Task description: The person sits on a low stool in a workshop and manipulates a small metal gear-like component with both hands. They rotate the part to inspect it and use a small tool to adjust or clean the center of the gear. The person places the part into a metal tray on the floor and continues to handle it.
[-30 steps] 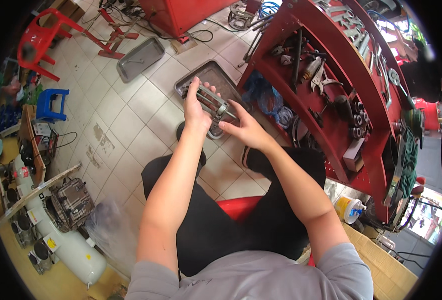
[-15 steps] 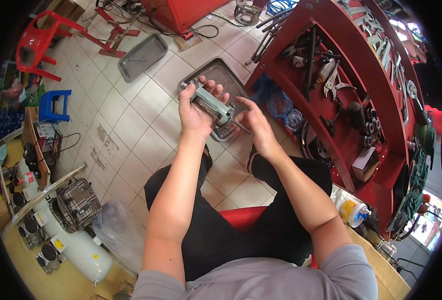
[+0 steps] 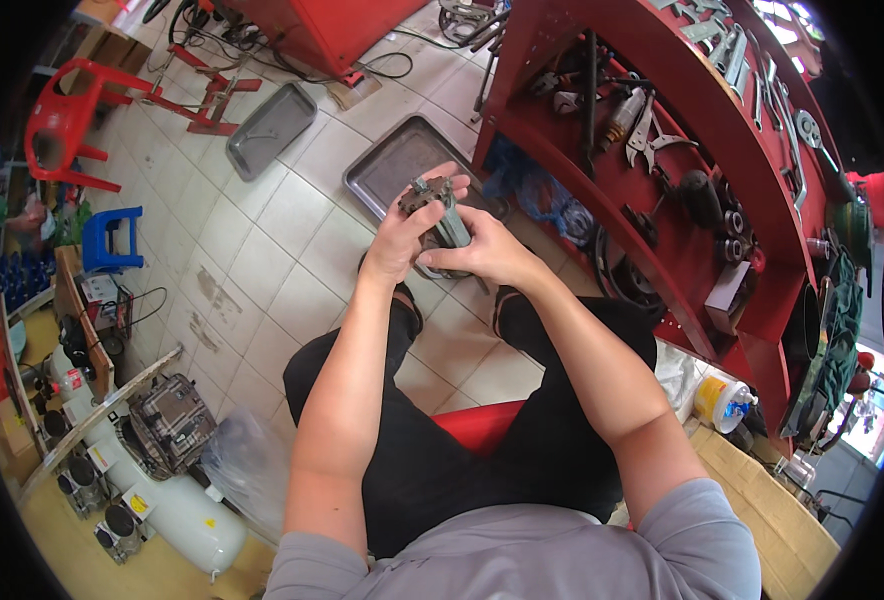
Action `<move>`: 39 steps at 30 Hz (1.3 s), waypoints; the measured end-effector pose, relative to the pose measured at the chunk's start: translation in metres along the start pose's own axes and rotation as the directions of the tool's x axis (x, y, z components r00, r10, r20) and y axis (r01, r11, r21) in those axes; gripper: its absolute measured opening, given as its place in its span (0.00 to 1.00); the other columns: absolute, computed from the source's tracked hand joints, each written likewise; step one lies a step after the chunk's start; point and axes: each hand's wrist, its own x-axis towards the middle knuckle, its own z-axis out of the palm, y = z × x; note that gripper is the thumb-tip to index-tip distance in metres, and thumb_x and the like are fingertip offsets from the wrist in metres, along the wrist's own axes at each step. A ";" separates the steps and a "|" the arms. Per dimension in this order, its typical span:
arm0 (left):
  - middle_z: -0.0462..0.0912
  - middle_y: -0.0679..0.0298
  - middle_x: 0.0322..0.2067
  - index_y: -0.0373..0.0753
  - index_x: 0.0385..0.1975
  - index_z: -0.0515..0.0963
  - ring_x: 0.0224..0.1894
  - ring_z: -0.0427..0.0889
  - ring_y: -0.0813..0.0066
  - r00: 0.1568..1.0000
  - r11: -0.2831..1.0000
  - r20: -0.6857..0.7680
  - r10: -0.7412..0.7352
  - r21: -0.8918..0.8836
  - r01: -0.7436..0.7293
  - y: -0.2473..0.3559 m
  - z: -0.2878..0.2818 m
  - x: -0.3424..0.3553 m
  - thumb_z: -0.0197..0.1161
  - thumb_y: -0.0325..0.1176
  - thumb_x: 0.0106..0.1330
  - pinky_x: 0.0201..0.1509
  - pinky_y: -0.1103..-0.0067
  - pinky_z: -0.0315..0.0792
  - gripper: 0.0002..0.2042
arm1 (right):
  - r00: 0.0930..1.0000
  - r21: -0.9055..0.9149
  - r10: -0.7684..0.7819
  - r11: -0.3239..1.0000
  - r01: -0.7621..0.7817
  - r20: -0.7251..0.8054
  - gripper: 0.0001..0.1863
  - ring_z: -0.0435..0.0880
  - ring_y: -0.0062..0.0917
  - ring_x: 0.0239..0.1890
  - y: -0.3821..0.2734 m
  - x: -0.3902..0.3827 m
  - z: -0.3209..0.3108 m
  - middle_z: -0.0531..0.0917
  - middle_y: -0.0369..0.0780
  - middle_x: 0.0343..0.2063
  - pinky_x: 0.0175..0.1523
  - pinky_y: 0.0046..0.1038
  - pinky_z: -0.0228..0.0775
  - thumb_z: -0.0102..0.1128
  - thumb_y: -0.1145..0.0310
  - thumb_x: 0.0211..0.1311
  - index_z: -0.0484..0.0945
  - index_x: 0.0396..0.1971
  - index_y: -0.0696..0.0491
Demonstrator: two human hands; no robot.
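Both hands hold a grey metal part (image 3: 442, 215) up over the knees, left hand (image 3: 402, 235) wrapped round its far end and right hand (image 3: 487, 255) pinching its near side, steadying it above the steel tray (image 3: 387, 165)

Grey-green metal part (image 3: 442, 215), grey trays (image 3: 392, 160), red tool rack (image 3: 662, 130), red chair (image 3: 62, 120), blue stool (image 3: 112, 240), white tank (image 3: 177, 505), pale tiled floor (image 3: 262, 270).

Grey short-sleeved shirt (image 3: 562, 560), black trousers (image 3: 442, 470), bare forearms.

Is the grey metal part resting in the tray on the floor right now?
No: both the left hand and the right hand hold the grey metal part up above the metal tray.
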 end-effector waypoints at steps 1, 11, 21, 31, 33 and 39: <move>0.73 0.51 0.61 0.31 0.63 0.69 0.65 0.70 0.61 1.000 0.999 -0.006 -0.001 -0.051 0.001 0.005 -0.005 0.000 0.64 0.46 0.62 0.70 0.69 0.62 0.33 | 0.994 -0.016 0.104 0.995 -0.103 0.040 0.30 0.80 0.23 0.33 -0.001 0.005 0.000 0.83 0.41 0.31 0.40 0.27 0.72 0.77 0.52 0.44 0.79 0.41 0.58; 0.85 0.60 0.44 0.33 0.49 0.81 0.46 0.82 0.76 0.985 0.996 -0.170 0.030 0.091 -0.014 0.021 -0.018 0.003 0.60 0.30 0.70 0.54 0.77 0.75 0.12 | 0.973 -0.158 0.228 0.962 -0.224 0.013 0.22 0.73 0.13 0.25 -0.026 -0.004 -0.013 0.77 0.31 0.22 0.30 0.21 0.65 0.75 0.57 0.51 0.81 0.37 0.58; 0.86 0.66 0.37 0.35 0.41 0.83 0.39 0.82 0.82 0.952 0.958 -0.298 0.073 0.287 0.017 0.010 -0.028 0.009 0.68 0.35 0.66 0.47 0.82 0.75 0.10 | 0.982 -0.600 -0.039 0.796 -0.083 -0.187 0.37 0.87 0.42 0.32 -0.021 -0.003 -0.013 0.85 0.51 0.26 0.40 0.39 0.76 0.73 0.42 0.41 0.83 0.42 0.61; 0.84 0.65 0.42 0.39 0.44 0.80 0.43 0.83 0.74 0.952 0.998 -0.303 -0.048 0.033 0.061 0.009 -0.020 0.010 0.58 0.35 0.72 0.49 0.70 0.78 0.09 | 0.959 -0.143 0.229 0.957 -0.254 -0.168 0.38 0.78 0.32 0.25 -0.007 0.004 -0.012 0.78 0.45 0.17 0.36 0.36 0.69 0.45 0.36 0.68 0.79 0.28 0.64; 0.84 0.65 0.41 0.39 0.43 0.80 0.43 0.83 0.73 0.944 0.997 -0.323 -0.073 0.003 0.078 0.008 -0.023 0.009 0.59 0.34 0.71 0.49 0.69 0.79 0.08 | 0.965 -0.191 0.211 0.952 -0.239 -0.152 0.38 0.75 0.32 0.25 -0.008 0.001 -0.012 0.75 0.44 0.16 0.37 0.36 0.67 0.35 0.41 0.74 0.76 0.27 0.65; 0.84 0.66 0.37 0.41 0.41 0.80 0.41 0.83 0.73 0.935 0.996 -0.344 -0.081 -0.049 0.069 0.009 -0.018 0.008 0.61 0.35 0.71 0.48 0.68 0.79 0.06 | 0.981 -0.205 0.135 0.965 -0.162 -0.140 0.36 0.76 0.32 0.25 -0.006 0.002 -0.009 0.76 0.45 0.18 0.37 0.36 0.67 0.36 0.42 0.75 0.76 0.33 0.65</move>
